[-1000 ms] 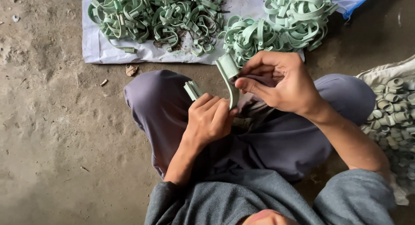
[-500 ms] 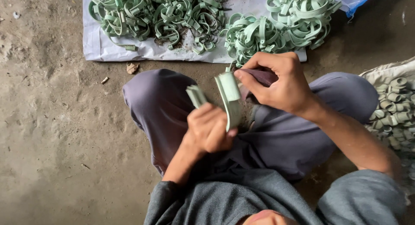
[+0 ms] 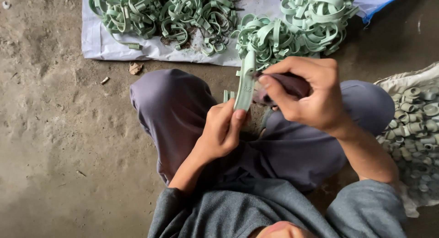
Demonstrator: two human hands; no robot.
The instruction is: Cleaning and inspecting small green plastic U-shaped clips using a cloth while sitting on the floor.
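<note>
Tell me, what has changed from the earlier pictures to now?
The left hand turned the green clamp strip more upright. The right hand shifted slightly right, its dark tool still against the strip. Both grips and the clamp piles stayed the same.

A pale green curved plastic clamp strip is standing nearly upright above the lap, tilting toward one o'clock, its lower end resting against fingertips, its upper end pinched.

Two hands, one clamp, one sheet
</note>
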